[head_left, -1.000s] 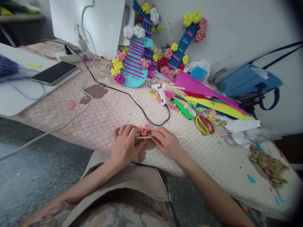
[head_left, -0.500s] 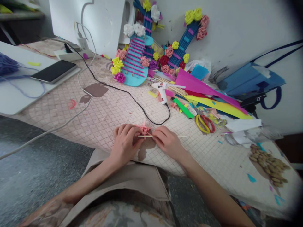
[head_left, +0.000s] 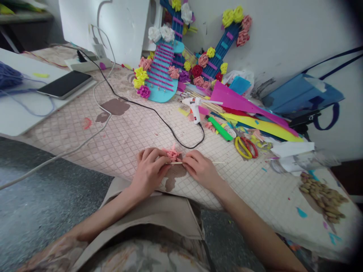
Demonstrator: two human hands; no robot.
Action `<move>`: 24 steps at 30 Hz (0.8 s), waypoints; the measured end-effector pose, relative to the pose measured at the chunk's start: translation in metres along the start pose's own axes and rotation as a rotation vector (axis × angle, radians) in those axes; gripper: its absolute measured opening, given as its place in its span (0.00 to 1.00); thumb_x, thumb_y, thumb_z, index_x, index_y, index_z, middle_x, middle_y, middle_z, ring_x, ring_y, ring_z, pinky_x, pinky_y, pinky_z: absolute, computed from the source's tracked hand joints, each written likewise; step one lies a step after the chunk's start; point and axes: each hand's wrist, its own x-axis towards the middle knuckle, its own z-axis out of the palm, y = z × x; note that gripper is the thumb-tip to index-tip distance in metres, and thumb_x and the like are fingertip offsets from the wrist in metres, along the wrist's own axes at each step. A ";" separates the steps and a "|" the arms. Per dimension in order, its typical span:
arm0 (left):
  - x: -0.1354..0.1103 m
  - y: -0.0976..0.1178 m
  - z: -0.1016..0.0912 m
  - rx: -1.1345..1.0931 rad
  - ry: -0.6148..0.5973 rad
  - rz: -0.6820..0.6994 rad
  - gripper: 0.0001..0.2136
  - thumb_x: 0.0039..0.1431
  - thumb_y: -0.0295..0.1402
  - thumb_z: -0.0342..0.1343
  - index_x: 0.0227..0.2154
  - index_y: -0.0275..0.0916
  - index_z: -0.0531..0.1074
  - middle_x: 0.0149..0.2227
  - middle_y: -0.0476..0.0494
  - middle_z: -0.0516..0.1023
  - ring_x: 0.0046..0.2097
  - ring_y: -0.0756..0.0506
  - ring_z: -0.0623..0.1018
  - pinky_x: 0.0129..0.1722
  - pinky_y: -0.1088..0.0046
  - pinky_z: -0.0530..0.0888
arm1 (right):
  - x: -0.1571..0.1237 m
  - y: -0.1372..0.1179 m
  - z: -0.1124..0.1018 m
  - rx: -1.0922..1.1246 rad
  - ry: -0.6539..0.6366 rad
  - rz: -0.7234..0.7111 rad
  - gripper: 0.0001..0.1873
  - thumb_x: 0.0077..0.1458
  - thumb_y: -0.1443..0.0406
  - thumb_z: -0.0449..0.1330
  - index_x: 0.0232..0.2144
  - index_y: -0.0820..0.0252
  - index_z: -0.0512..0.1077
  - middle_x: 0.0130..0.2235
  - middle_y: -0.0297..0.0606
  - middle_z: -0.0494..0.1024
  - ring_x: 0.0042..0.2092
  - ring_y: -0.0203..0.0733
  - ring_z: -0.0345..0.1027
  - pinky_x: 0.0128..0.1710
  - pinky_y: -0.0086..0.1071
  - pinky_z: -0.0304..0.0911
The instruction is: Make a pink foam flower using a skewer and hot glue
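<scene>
A thin pale wooden stick (head_left: 177,163) lies level between my two hands near the front edge of the table. My left hand (head_left: 150,168) pinches its left end. My right hand (head_left: 200,168) grips it further along, and the tip sticks out to the right. Just behind the stick sits a pink paper flower (head_left: 172,154), close to my left fingertips; whether they touch it I cannot tell. Beyond the hands, a white glue gun (head_left: 195,109) rests on the quilted tablecloth (head_left: 136,124), its black cord looping toward me.
Scissors (head_left: 246,147), a green cutter (head_left: 219,128) and coloured paper sheets (head_left: 249,105) lie to the right. Flower-trimmed cardboard pieces (head_left: 163,73) lean at the back. A phone (head_left: 66,84) lies left, near a white cable (head_left: 85,145). Peanuts (head_left: 323,196) are heaped at far right.
My left fingers have shifted slightly right along the stick, covering its left end. The right hand keeps nearly the same place.
</scene>
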 end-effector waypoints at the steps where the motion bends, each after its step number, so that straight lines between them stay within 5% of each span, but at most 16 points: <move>1: 0.000 -0.001 0.000 0.004 0.003 0.014 0.03 0.61 0.31 0.56 0.33 0.44 0.74 0.38 0.46 0.76 0.43 0.43 0.71 0.45 0.61 0.63 | 0.000 0.000 0.000 -0.001 0.004 -0.001 0.10 0.64 0.66 0.49 0.37 0.59 0.70 0.39 0.43 0.72 0.42 0.42 0.66 0.38 0.35 0.67; 18: 0.008 -0.010 -0.003 0.179 -0.072 0.282 0.07 0.62 0.29 0.53 0.35 0.47 0.74 0.37 0.49 0.77 0.48 0.43 0.70 0.55 0.55 0.54 | 0.001 -0.001 0.001 0.012 0.009 0.008 0.11 0.64 0.65 0.49 0.33 0.59 0.70 0.37 0.42 0.72 0.41 0.43 0.66 0.38 0.36 0.67; 24: 0.009 -0.005 -0.003 0.235 -0.081 0.276 0.08 0.63 0.28 0.50 0.30 0.43 0.71 0.35 0.48 0.76 0.47 0.44 0.70 0.54 0.56 0.56 | 0.000 -0.001 0.001 0.016 0.003 0.006 0.11 0.64 0.65 0.49 0.34 0.60 0.70 0.38 0.43 0.73 0.41 0.43 0.66 0.38 0.37 0.67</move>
